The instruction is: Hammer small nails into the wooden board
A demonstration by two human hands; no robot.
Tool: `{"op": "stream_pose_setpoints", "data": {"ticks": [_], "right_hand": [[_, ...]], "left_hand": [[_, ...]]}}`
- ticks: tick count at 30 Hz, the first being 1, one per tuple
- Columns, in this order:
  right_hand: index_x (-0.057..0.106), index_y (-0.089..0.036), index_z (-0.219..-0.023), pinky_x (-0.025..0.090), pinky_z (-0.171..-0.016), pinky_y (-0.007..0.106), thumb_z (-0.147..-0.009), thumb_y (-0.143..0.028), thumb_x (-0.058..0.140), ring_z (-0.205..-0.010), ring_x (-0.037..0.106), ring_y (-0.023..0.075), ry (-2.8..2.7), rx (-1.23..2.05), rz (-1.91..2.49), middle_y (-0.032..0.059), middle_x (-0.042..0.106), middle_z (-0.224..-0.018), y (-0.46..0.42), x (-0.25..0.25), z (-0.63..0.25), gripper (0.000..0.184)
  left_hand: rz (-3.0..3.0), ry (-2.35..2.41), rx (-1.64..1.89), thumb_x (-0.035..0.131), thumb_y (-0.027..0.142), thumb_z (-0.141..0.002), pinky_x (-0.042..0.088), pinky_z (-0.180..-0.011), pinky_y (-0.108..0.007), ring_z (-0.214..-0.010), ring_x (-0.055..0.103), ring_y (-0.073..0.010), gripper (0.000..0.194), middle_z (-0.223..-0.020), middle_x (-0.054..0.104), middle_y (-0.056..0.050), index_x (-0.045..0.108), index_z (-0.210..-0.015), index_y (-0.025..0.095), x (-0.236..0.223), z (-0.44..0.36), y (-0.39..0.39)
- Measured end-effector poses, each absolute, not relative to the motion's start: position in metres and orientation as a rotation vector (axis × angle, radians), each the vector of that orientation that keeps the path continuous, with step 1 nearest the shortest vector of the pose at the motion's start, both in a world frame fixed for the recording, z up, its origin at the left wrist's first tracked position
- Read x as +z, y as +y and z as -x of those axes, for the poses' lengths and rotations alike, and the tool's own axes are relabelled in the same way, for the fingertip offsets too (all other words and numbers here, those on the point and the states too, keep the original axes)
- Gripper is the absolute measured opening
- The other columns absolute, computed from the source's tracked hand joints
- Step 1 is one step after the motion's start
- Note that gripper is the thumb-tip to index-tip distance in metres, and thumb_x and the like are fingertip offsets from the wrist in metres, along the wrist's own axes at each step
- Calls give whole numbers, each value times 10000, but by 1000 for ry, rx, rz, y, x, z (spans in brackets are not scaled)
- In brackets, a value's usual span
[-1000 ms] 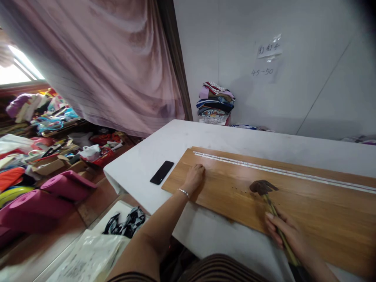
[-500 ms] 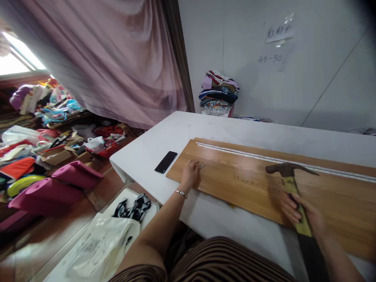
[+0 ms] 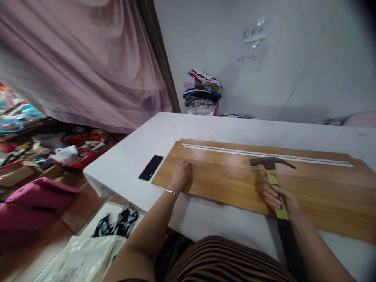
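"Hammer (image 3: 281, 213), where is it?"

"Right here, over the wooden board (image 3: 217, 186), its handle slanting down past the counter's near edge. My right fingers (image 3: 272, 197) are clenched round the yellow part of the handle, and the claw points right. I can't tell whether the head touches the wood."

"And your left?"

"My left fingers (image 3: 182, 168) are curled low at the board's left end; I can't tell whether they pinch anything. Small dark bits (image 3: 233, 176) lie on the wood between my hands."

"What about further out?"

"Two thin white strips (image 3: 223, 150) run along the board's far side. A black phone (image 3: 150, 168) lies just beside its left end, towards the near left corner of the counter (image 3: 202, 129). Past the far edge, folded cloths (image 3: 202, 94) are stacked by the wall (image 3: 293, 58). Pink rolls (image 3: 41, 192) lie well apart, out beyond the left edge."
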State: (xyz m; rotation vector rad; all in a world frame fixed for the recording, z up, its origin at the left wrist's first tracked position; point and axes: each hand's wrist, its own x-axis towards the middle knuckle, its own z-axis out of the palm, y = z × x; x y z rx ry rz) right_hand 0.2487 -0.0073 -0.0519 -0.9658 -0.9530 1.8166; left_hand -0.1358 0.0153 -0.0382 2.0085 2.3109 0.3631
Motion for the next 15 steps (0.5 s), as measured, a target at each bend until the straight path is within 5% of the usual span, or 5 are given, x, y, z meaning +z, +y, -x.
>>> {"op": "stream_pose_setpoints", "data": {"ticks": [15], "right_hand": [[581,-249,-1134,124,-335,152,-769,-327,606,-402,97,67,-767,1901,843,-99,246,-577,8,-53,-246,374]], "left_hand": [[-1516,2325,737,553,313,-847,459,-695,-301,-821,662,-228,152,-877,714,-67,644,-868,194,-35,138,23]]}}
